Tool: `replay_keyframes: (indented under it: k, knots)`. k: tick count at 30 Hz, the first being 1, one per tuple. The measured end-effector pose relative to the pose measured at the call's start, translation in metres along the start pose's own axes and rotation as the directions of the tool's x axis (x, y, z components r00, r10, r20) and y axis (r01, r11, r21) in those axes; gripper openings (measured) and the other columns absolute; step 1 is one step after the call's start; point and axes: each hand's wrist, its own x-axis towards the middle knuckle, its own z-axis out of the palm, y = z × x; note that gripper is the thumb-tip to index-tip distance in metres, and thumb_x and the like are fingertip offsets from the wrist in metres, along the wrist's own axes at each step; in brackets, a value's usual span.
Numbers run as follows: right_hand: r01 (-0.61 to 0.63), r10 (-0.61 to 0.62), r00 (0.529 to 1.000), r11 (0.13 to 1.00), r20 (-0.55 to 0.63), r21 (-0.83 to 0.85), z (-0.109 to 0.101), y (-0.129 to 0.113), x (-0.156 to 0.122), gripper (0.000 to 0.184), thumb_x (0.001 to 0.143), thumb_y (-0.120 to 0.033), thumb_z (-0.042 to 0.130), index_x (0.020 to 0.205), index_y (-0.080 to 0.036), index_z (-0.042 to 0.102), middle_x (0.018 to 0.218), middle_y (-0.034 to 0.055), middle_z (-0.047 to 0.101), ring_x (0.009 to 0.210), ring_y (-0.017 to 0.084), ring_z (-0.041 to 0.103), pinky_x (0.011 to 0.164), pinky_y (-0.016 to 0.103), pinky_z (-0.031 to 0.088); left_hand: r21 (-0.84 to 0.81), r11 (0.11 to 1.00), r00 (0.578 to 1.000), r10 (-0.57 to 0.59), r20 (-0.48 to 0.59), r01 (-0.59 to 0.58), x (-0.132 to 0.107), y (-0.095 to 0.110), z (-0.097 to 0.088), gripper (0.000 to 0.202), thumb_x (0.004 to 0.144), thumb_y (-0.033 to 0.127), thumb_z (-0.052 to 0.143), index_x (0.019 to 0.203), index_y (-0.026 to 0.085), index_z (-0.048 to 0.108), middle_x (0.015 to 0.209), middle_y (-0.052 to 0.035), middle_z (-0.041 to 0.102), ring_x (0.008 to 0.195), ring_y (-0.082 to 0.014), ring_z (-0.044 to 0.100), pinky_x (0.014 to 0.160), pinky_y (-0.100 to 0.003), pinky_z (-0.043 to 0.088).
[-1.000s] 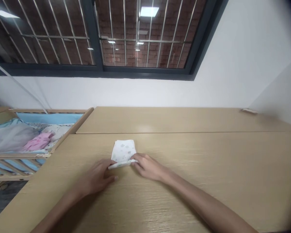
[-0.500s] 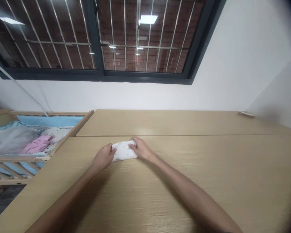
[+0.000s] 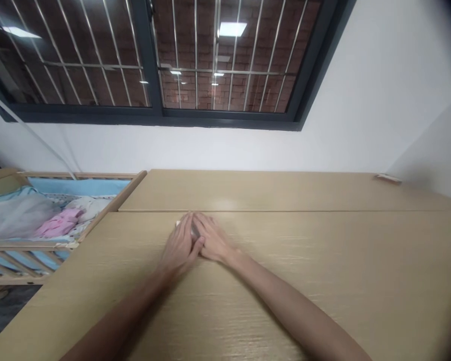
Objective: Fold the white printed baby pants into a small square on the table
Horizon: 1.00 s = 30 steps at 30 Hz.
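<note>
Both hands rest over a small folded white cloth (image 3: 178,223) with a faint print, on the wooden tabletop. Only a sliver of the cloth shows by the left fingers, and a shaded patch between the hands; the rest is covered. My left hand (image 3: 179,244) lies palm down on the cloth's left part, fingers stretched forward and flat. Beside it, my right hand (image 3: 211,239) covers the right part with its fingers stretched out too. The fingertips of the two hands meet at the top, and the thumbs are close together below.
On the left stands a wooden crib (image 3: 93,220) with blue lining, holding a pink cloth (image 3: 62,222) and white bedding. A seam crosses the pale wooden table (image 3: 304,271). A flat white piece (image 3: 388,178) lies at its far right corner. Behind is a barred window (image 3: 225,118).
The hands have let go of the cloth's side edges and come together on top of it, flattened over it. Nearly all of the cloth is now hidden.
</note>
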Motion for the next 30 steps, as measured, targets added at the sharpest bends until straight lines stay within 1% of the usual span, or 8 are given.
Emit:
replay_keyframes:
  k: [3, 8, 12, 15, 19, 22, 26, 30]
  knots:
    - [0.034, -0.032, 0.987, 0.999, 0.156, -0.013, 0.007, -0.001, -0.001, 0.067, 0.099, -0.034, 0.042, 0.157, -0.004, 0.029, 0.162, 0.0193, 0.032, 0.152, 0.028, 0.025, 0.125, 0.045, 0.019, 0.043, 0.999, 0.997, 0.018, 0.079, -0.021, -0.007, 0.001, 0.011, 0.073, 0.104, 0.053, 0.027, 0.158, 0.006, 0.014, 0.161, -0.0255, 0.029, 0.153, -0.0326, 0.022, 0.123, -0.056, 0.023]
    - [0.013, -0.013, 0.982, 1.0, 0.188, 0.001, 0.012, 0.013, -0.009, 0.07, 0.104, -0.048, 0.036, 0.159, -0.006, 0.027, 0.163, 0.0182, 0.029, 0.154, 0.027, 0.02, 0.127, 0.046, 0.013, 0.124, 0.992, 0.981, 0.007, 0.194, -0.031, -0.016, -0.017, 0.009, 0.075, 0.104, 0.056, 0.025, 0.158, 0.004, 0.018, 0.162, -0.0254, 0.026, 0.154, -0.0328, 0.018, 0.122, -0.055, 0.025]
    - [-0.054, 0.046, 0.974, 0.998, 0.221, 0.032, 0.004, 0.022, -0.019, 0.076, 0.104, -0.058, 0.031, 0.161, -0.009, 0.021, 0.166, 0.0162, 0.022, 0.156, 0.027, 0.014, 0.128, 0.046, 0.011, 0.186, 0.983, 0.98, -0.034, 0.197, -0.003, -0.021, -0.029, 0.007, 0.079, 0.104, 0.058, 0.024, 0.158, 0.0, 0.014, 0.163, -0.0283, 0.021, 0.154, -0.0358, 0.016, 0.121, -0.056, 0.027]
    - [-0.092, 0.079, 0.965, 0.995, 0.249, 0.039, -0.004, 0.026, -0.025, 0.079, 0.104, -0.062, 0.027, 0.162, -0.009, 0.018, 0.167, 0.0169, 0.019, 0.156, 0.027, 0.011, 0.127, 0.046, 0.012, 0.216, 0.975, 0.99, 0.014, 0.141, -0.045, -0.023, -0.029, 0.004, 0.08, 0.104, 0.058, 0.028, 0.157, -0.001, 0.015, 0.162, -0.03, 0.021, 0.153, -0.0377, 0.017, 0.12, -0.057, 0.027]
    - [-0.071, 0.064, 0.967, 0.997, 0.248, 0.022, -0.016, 0.025, -0.03, 0.084, 0.103, -0.065, 0.03, 0.161, -0.005, 0.02, 0.166, 0.0208, 0.017, 0.156, 0.031, 0.012, 0.126, 0.049, 0.013, 0.185, 0.969, 0.986, 0.151, 0.073, -0.162, -0.018, -0.023, -0.011, 0.071, 0.102, 0.054, 0.041, 0.151, 0.005, 0.033, 0.153, -0.0264, 0.043, 0.145, -0.0376, 0.037, 0.118, -0.055, 0.033]
    - [0.009, -0.016, 0.972, 0.999, 0.234, 0.032, -0.021, 0.025, -0.032, 0.082, 0.101, -0.064, 0.038, 0.16, -0.009, 0.025, 0.165, 0.0203, 0.022, 0.154, 0.031, 0.018, 0.125, 0.05, 0.015, 0.131, 0.974, 0.98, 0.171, 0.102, -0.183, -0.015, -0.019, -0.021, 0.059, 0.1, 0.052, 0.046, 0.143, 0.012, 0.046, 0.137, -0.0207, 0.06, 0.128, -0.0346, 0.056, 0.109, -0.052, 0.043]
    - [-0.005, -0.01, 0.973, 0.998, 0.231, 0.066, -0.018, 0.03, -0.028, 0.075, 0.098, -0.053, 0.051, 0.158, -0.012, 0.03, 0.162, 0.0197, 0.032, 0.15, 0.032, 0.029, 0.121, 0.051, 0.024, 0.088, 0.982, 0.979, 0.157, 0.132, -0.17, -0.014, -0.02, -0.019, 0.066, 0.093, 0.057, 0.056, 0.142, 0.014, 0.049, 0.143, -0.0202, 0.057, 0.133, -0.0359, 0.053, 0.112, -0.052, 0.041]
    - [-0.033, 0.019, 0.989, 0.995, 0.148, 0.092, -0.01, 0.038, -0.018, 0.057, 0.089, -0.023, 0.057, 0.145, -0.015, 0.048, 0.149, 0.0173, 0.052, 0.137, 0.03, 0.046, 0.114, 0.048, 0.033, 0.023, 0.996, 0.991, 0.086, 0.099, -0.089, -0.012, -0.024, -0.011, 0.048, 0.093, 0.033, 0.053, 0.138, 0.016, 0.053, 0.14, -0.0165, 0.06, 0.131, -0.0317, 0.054, 0.113, -0.05, 0.041]
